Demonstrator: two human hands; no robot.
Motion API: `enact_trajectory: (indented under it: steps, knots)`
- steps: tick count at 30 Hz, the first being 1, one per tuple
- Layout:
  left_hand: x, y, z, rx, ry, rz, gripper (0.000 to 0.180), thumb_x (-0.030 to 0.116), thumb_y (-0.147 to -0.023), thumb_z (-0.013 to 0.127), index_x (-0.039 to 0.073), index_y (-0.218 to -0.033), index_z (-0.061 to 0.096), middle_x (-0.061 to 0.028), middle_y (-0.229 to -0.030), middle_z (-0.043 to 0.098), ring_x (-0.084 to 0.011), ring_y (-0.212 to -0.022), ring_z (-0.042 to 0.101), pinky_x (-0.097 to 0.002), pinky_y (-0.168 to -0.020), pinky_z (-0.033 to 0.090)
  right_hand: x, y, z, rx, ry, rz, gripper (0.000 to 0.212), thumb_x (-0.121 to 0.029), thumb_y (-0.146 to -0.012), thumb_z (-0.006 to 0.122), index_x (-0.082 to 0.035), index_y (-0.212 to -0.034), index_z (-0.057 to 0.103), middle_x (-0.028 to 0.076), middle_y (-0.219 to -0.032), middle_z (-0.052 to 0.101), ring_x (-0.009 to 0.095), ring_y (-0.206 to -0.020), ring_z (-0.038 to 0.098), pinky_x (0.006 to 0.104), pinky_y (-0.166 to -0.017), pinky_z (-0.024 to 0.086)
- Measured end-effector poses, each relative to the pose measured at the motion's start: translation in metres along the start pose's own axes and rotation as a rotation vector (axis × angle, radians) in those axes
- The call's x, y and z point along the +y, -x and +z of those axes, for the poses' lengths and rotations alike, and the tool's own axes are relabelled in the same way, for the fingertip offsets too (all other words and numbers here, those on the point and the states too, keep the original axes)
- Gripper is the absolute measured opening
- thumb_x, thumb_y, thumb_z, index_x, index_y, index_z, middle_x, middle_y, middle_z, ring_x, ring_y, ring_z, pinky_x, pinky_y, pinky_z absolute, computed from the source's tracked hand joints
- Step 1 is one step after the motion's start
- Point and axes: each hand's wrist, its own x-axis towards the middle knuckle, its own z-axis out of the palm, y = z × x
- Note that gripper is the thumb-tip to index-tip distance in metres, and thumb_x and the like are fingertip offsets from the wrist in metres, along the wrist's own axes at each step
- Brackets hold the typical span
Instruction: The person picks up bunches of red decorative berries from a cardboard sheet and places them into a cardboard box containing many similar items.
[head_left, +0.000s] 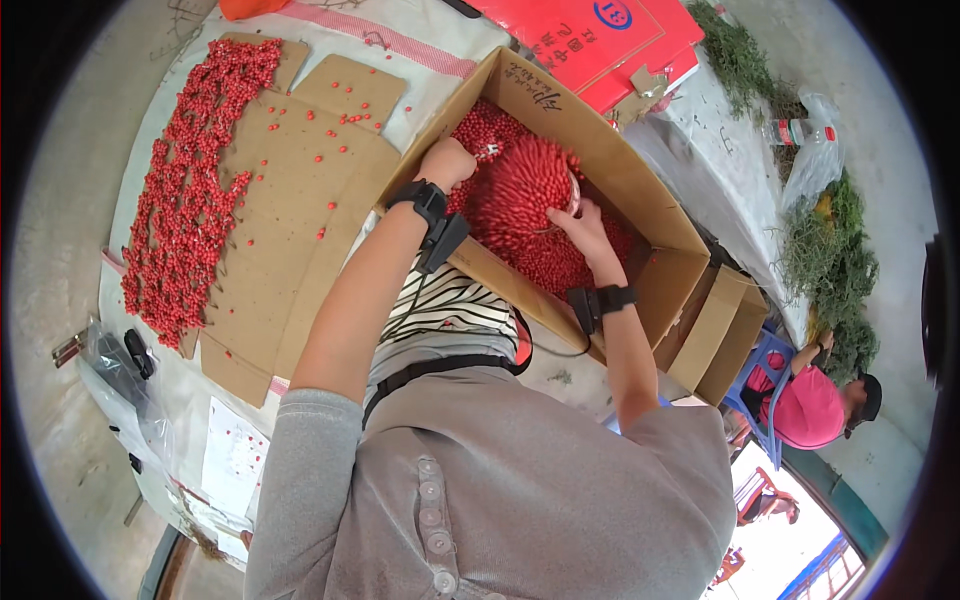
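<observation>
A deep cardboard box (660, 208) stands in front of me, holding a mass of bright red berries. On top rests a large rounded bundle of red berries (520, 185), with a pale band showing at its right edge. My right hand (585, 232) grips that edge, thumb laid over the band and the other fingers partly out of sight. My left hand (447, 163) is inside the box's left side, curled like a fist beside the bundle. Its fingertips are hidden, so what it holds cannot be made out. A black strapped device sits on each wrist.
Left of the box, berry sprigs (185, 190) cover part of a flattened cardboard sheet (290, 200) with loose berries. Red printed boxes (600, 45) lie beyond. A smaller open carton (715, 335) adjoins at right. Green cuttings (830, 260) and a seated person (805, 410) are farther right.
</observation>
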Motion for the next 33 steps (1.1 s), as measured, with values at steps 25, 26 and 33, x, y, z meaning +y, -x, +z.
enact_trajectory:
  steps: [25, 26, 33]
  knots:
    - [-0.012, -0.008, -0.004, -0.053, -0.035, 0.006, 0.022, 0.008, -0.067, 0.054, -0.010, -0.079, 0.049, -0.0163, -0.071, 0.054, -0.0215, -0.062, 0.054, -0.0298, -0.052, 0.046, -0.009, -0.016, 0.005, 0.174, 0.444, -0.154, 0.074, -0.041, -0.048, 0.065, 0.010, -0.096, 0.039, 0.024, -0.104, 0.036, 0.032, -0.095, 0.039, 0.0334, -0.082, 0.032]
    - [-0.005, -0.003, -0.005, -0.080, -0.011, 0.018, 0.022, 0.007, -0.066, 0.054, -0.010, -0.079, 0.049, -0.0161, -0.070, 0.053, -0.0213, -0.061, 0.054, -0.0297, -0.052, 0.046, 0.023, -0.040, 0.004, 0.244, 0.543, -0.118, 0.076, -0.039, -0.045, 0.066, 0.010, -0.096, 0.039, 0.021, -0.097, 0.042, 0.032, -0.093, 0.040, 0.0338, -0.083, 0.031]
    - [-0.006, -0.003, -0.007, -0.151, 0.074, 0.008, 0.015, 0.007, -0.065, 0.054, -0.006, -0.074, 0.051, -0.0125, -0.065, 0.052, -0.0190, -0.056, 0.052, -0.0312, -0.051, 0.046, 0.107, -0.078, 0.019, -0.244, -0.208, 0.364, 0.056, -0.039, -0.054, 0.062, 0.001, -0.090, 0.045, 0.008, -0.075, 0.052, 0.023, -0.073, 0.048, 0.0300, -0.070, 0.035]
